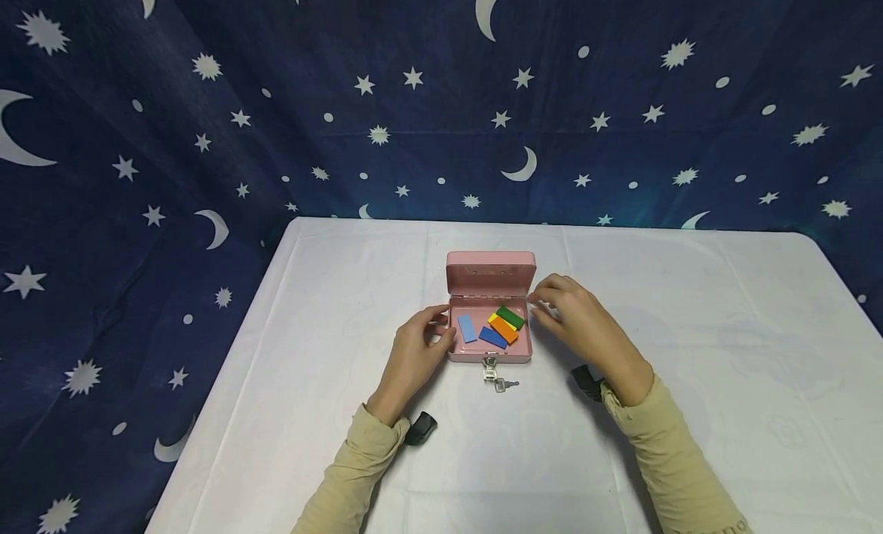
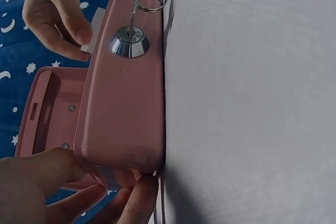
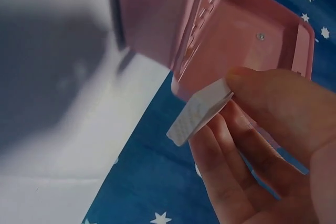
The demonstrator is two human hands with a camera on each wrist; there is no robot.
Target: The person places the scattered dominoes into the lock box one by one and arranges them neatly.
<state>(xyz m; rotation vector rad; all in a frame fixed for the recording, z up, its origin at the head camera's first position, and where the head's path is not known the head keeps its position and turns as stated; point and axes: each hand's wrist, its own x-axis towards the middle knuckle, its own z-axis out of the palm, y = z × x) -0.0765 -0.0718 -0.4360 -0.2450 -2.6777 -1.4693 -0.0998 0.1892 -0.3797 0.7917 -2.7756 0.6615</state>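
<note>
A pink metal cash box (image 1: 490,358) stands on the table with its lid (image 1: 490,273) raised. Inside lie light blue (image 1: 467,328), dark blue (image 1: 493,337), orange (image 1: 504,330), yellow (image 1: 492,318) and green (image 1: 510,317) flat blocks, some overlapping. My left hand (image 1: 414,354) holds the box's left end, thumb by the upper rim and fingers lower on the side. Just off the right side, my right hand (image 1: 586,323) pinches a white block (image 3: 202,111) between thumb and fingers; the head view hardly shows this block.
A key sits in the front lock (image 2: 129,43), and a second key (image 1: 507,384) hangs from its ring over the white tablecloth (image 1: 690,327). Behind the table hangs a dark blue curtain (image 1: 441,143) with moons and stars. Black wrist devices (image 1: 421,428) are below both sleeves.
</note>
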